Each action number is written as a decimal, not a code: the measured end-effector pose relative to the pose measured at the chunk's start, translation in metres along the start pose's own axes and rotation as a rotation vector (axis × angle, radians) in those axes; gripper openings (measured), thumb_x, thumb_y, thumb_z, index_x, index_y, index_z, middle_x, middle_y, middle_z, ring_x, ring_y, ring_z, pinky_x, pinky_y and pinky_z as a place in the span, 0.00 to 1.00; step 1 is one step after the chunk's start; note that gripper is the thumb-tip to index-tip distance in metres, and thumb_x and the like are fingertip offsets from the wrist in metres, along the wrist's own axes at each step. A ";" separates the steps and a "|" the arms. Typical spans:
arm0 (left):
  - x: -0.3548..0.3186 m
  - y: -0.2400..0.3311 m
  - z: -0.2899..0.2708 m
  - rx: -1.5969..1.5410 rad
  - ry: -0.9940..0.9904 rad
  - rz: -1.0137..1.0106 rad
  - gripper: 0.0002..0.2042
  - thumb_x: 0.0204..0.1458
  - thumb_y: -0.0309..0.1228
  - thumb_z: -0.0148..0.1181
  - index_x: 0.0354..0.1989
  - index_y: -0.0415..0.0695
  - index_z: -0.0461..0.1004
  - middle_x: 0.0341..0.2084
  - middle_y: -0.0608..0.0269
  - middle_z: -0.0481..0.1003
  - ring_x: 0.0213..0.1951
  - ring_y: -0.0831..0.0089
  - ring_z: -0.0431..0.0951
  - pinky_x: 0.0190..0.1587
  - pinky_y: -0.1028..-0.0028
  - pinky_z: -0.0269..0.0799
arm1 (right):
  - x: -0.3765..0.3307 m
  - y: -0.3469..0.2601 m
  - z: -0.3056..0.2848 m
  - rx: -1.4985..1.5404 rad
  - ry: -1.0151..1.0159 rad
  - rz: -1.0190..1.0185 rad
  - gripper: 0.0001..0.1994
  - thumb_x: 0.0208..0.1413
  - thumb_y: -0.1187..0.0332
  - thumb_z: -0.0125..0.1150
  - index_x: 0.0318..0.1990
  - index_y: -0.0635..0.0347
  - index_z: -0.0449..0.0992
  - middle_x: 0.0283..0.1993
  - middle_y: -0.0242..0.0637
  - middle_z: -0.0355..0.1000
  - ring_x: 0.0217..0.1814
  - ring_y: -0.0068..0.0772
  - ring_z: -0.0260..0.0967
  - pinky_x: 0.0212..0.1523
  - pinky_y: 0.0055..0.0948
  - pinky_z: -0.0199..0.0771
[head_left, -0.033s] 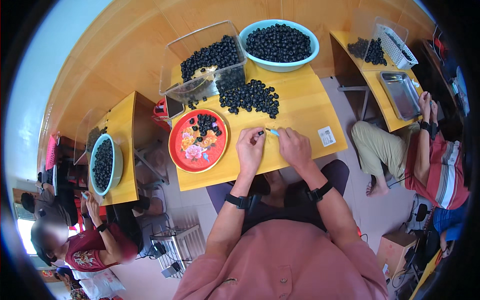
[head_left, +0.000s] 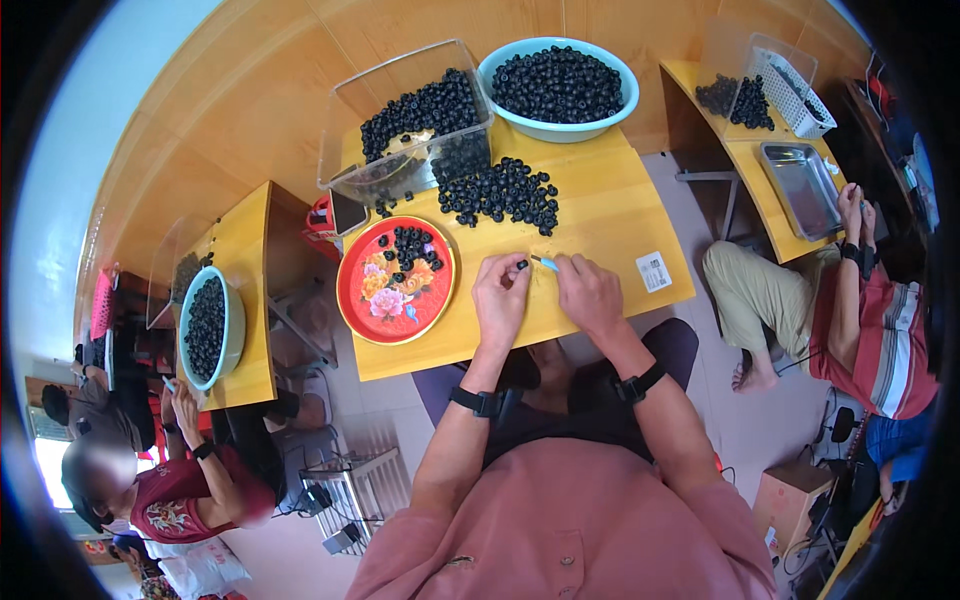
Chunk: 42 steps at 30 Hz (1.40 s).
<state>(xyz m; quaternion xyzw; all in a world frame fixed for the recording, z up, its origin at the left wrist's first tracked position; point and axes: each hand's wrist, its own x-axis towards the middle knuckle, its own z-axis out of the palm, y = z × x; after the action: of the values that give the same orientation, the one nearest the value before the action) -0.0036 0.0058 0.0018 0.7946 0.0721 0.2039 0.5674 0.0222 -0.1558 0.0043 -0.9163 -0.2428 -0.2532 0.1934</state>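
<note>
Yellow wooden table fills the middle, wood-panel wall behind it, grey floor below. Left hand rests on the table edge, fingers curled, pinching one small black bead between thumb and forefinger. Right hand sits just beside it, knuckles up, fingers closed on a thin light-blue tool whose tip points left at the bead. Both forearms come up from the lower edge, black wristbands on each wrist, pink shirt below. Round red plate with a flower print lies left of the left hand, a few black beads on it. Loose pile of black beads lies on the table beyond the hands. Clear plastic box with beads stands behind the plate, light-blue round basin full of beads beside it. Small white label lies right of the right hand. Other people sit at neighbouring yellow tables left and right.
</note>
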 end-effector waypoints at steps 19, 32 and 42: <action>0.000 0.004 0.001 0.050 -0.048 0.003 0.13 0.50 0.18 0.71 0.45 0.38 0.80 0.34 0.61 0.77 0.34 0.75 0.80 0.40 0.75 0.77 | 0.001 -0.002 -0.005 0.033 -0.032 -0.080 0.06 0.57 0.68 0.60 0.39 0.57 0.79 0.27 0.36 0.70 0.28 0.38 0.76 0.26 0.38 0.78; -0.002 0.003 0.001 -0.200 -0.014 -0.163 0.15 0.54 0.18 0.70 0.50 0.35 0.77 0.37 0.61 0.78 0.38 0.78 0.80 0.43 0.77 0.78 | 0.002 0.000 -0.001 -0.003 -0.061 0.021 0.07 0.57 0.69 0.59 0.41 0.57 0.79 0.28 0.38 0.71 0.31 0.40 0.78 0.28 0.40 0.79; -0.003 0.000 -0.002 -0.080 -0.025 0.012 0.10 0.52 0.19 0.70 0.43 0.36 0.82 0.35 0.61 0.75 0.35 0.76 0.77 0.39 0.77 0.75 | -0.001 0.000 0.001 -0.009 -0.041 0.005 0.07 0.56 0.70 0.60 0.40 0.58 0.79 0.28 0.38 0.70 0.30 0.39 0.77 0.28 0.39 0.79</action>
<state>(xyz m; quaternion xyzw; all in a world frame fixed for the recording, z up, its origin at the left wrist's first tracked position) -0.0070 0.0060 0.0019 0.7740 0.0520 0.2001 0.5985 0.0224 -0.1557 0.0027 -0.9228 -0.2432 -0.2347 0.1850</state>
